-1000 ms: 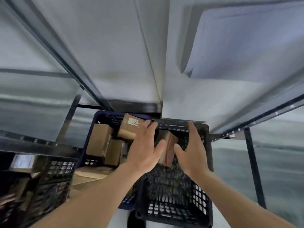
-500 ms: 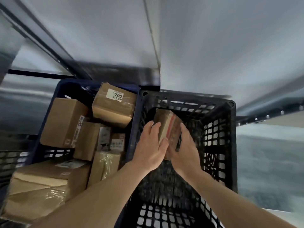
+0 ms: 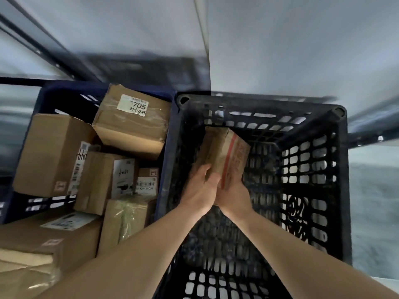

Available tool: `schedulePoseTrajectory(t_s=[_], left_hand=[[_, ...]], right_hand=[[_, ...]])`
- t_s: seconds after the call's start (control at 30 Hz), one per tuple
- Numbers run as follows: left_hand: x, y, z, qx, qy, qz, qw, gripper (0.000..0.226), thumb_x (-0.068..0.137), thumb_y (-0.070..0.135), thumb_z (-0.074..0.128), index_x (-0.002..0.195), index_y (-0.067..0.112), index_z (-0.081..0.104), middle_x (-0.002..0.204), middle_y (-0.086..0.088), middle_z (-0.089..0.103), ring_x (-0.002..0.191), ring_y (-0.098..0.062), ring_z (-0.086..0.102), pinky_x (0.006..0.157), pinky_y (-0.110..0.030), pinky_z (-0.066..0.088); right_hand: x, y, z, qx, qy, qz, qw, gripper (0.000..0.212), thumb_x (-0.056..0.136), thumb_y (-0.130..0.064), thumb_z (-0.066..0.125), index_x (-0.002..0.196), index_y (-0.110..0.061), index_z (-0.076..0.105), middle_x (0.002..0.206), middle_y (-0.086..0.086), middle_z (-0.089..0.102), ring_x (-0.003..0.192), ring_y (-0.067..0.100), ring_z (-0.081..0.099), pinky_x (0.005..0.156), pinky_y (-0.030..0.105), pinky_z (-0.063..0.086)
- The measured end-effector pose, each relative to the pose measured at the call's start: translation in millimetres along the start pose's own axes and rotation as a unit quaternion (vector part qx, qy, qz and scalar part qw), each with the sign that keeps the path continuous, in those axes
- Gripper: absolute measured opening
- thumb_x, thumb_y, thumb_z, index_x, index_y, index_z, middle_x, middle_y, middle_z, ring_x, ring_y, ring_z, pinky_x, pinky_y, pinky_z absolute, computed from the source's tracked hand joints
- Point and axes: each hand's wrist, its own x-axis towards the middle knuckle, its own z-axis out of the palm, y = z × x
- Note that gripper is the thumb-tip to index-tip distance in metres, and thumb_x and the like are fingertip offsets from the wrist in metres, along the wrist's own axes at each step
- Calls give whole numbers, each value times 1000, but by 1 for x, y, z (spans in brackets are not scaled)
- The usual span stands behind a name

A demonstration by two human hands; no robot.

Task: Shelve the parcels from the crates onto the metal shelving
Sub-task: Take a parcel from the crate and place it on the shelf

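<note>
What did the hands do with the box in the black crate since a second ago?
Both hands closed in: the left hand and right hand now grip the small box with red tape from either side, inside the black crate. The boxes in the blue crate look undisturbed.

White sticker (image 3: 133,108) on top of the uppermost cardboard box (image 3: 131,121) in the blue crate (image 3: 64,91): large number "705", with a line of Chinese characters beneath, too blurred to read with certainty. Barcode label (image 3: 145,186) on a small box lower in the same crate: digits resembling "K20-00-030", uncertain. Red print along the tape stripe (image 3: 230,160) on the held parcel (image 3: 222,156): unreadable.
</note>
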Motion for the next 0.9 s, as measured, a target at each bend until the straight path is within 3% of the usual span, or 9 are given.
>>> schedulePoseTrajectory(t_s=[0.13,0.27,0.37,0.43,0.5,0.57,0.67,0.8,0.9], left_hand=[[-1,0,4,-34,1,10,999,38,102,42,46,136,27,53,142,5,39,116,-10,47,97,-25,35],[-7,5,19,-91,-58,7,994,43,102,42,47,142,27,45,144,4,47,122,-12,48,103,-31,37],[-10,9,32,-119,-137,-33,983,39,106,41,40,141,26,49,135,10,54,112,0,49,92,-17,34],[-15,8,42,-141,-191,-61,969,38,106,42,37,135,26,55,130,9,60,109,0,54,87,-14,37],[-17,4,49,-139,-204,-71,966,46,105,47,38,141,23,54,137,4,58,121,-7,52,96,-19,35],[-19,-3,49,-136,-180,-65,972,50,101,51,44,136,19,61,132,1,63,122,-12,56,96,-21,38],[-18,-10,38,-153,-121,-42,980,33,102,35,49,119,18,71,113,3,73,106,-10,66,88,-19,48],[-9,-18,21,-133,-32,-30,990,28,103,33,43,111,21,67,121,3,66,107,-9,62,92,-26,48],[-3,-24,15,-153,-6,-76,985,23,107,29,38,114,26,59,116,3,63,97,-8,60,77,-22,45]], right_hand=[[-9,11,-18,134,18,27,990,71,87,-46,65,150,-35,35,110,-8,69,93,10,66,81,29,54],[-13,40,-39,170,155,111,967,61,89,-23,51,148,-32,39,128,-2,64,119,25,60,104,50,48],[-19,44,-45,201,169,117,958,50,101,-40,44,150,-33,38,129,1,63,112,24,60,103,49,48],[-22,39,-42,219,140,106,960,69,90,-58,53,152,-34,32,131,-1,61,113,22,60,104,48,48],[-21,36,-37,203,138,111,963,102,63,-70,63,152,-38,24,135,-4,58,119,24,59,104,51,49],[-16,42,-33,198,148,125,961,113,49,-66,67,150,-39,25,134,-4,59,119,25,60,100,53,52],[-18,41,-33,254,124,129,950,85,65,-52,68,145,-39,41,124,-3,67,107,23,68,92,52,57],[-15,48,-30,222,134,173,950,89,74,-53,42,159,-31,25,153,7,47,135,30,49,112,50,41],[-16,52,-26,184,126,174,959,69,93,-43,39,159,-26,28,160,7,37,144,29,36,117,46,30]])
